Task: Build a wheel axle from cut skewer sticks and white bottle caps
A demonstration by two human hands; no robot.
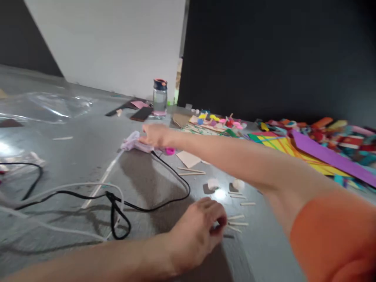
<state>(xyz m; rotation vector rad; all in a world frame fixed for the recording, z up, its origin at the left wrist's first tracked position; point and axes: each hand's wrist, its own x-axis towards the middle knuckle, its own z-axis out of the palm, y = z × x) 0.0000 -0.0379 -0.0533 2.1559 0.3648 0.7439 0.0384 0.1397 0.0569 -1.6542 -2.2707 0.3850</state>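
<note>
My right hand (157, 136) reaches far across the grey floor and grips a pale purple glue gun (133, 144), whose black cord (173, 176) loops back toward me. My left hand (202, 229) rests low on the floor with its fingers curled, touching several small wooden sticks (236, 224). Whether it pinches one is too blurred to tell. Two small white lumps (213, 183) lie just beyond the sticks.
A clear water bottle (160, 98) stands at the back. Coloured foam sheets and scraps (317, 150) pile up at the right. A craft piece with coloured shapes (216, 121) lies behind. Clear plastic wrap (49, 105) and white and black cables (73, 194) spread at the left.
</note>
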